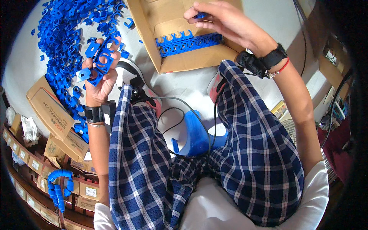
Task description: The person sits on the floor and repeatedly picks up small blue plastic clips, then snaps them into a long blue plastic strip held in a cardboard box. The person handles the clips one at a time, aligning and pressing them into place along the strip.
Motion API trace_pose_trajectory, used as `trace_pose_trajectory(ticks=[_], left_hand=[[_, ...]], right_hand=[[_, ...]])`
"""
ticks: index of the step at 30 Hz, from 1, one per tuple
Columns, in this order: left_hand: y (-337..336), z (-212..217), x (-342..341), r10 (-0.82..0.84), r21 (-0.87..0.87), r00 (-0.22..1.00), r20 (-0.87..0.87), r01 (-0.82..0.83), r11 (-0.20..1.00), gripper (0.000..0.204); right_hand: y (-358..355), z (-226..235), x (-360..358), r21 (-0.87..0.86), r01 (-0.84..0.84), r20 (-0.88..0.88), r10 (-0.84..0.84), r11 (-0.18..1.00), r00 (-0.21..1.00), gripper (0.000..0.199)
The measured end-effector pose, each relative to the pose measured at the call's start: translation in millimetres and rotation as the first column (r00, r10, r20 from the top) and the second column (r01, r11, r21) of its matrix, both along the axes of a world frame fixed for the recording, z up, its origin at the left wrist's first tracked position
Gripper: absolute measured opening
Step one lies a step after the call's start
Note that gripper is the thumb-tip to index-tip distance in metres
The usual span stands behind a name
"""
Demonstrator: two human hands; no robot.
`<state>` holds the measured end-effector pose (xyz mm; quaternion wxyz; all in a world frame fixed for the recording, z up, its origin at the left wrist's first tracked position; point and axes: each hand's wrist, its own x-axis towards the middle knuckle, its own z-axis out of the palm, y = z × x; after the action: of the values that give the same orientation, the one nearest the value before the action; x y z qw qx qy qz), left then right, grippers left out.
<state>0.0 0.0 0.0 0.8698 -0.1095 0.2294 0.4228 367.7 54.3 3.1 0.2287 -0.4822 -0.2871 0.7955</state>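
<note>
Left hand [102,89] raised at the left, palm up, fingers curled round several blue plastic pipe clips [93,49]; it held a loose handful, some pieces showing ring-shaped openings, others flat plates with a small hole. Exact count could not be told, since pieces overlapped.

Right hand [226,21] reached over the open cardboard box [191,63], thumb and fingers drawn narrow about one small blue clip [200,15], mostly covered by the grip. Inside the box, rows of blue clips [191,45] lay side by side along the near side, C-shaped openings showing.

Large heap of loose blue clips [63,34] spread over the pale floor, beyond and left of the left hand. Tipped brown carton [53,111] lay beside the heap, more clips next to it.

Both wrists wore black straps; red cord at the right one. Sneakers [130,74] planted near the box, plaid trousers [142,165] above. Between the legs, a curved blue plastic object [190,132], kind unclear. Lower left: small cartons [91,191] on shelving, with a bent string of blue cylindrical pieces [57,195] in front.
</note>
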Motion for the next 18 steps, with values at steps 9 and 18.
trace_pose_trajectory(ticks=[9,18], left_hand=[[2,2,0,-0.008,-0.012,0.999,-0.042,0.008,1.0,0.064],[-1,2,0,-0.008,0.025,0.997,-0.08,0.01,1.0,0.063]], right_hand=[[6,10,6,-0.25,0.047,-0.136,-0.083,0.967,0.987,0.033],[2,17,1,-0.057,-0.077,-0.08,0.072,0.995,0.994,0.022]])
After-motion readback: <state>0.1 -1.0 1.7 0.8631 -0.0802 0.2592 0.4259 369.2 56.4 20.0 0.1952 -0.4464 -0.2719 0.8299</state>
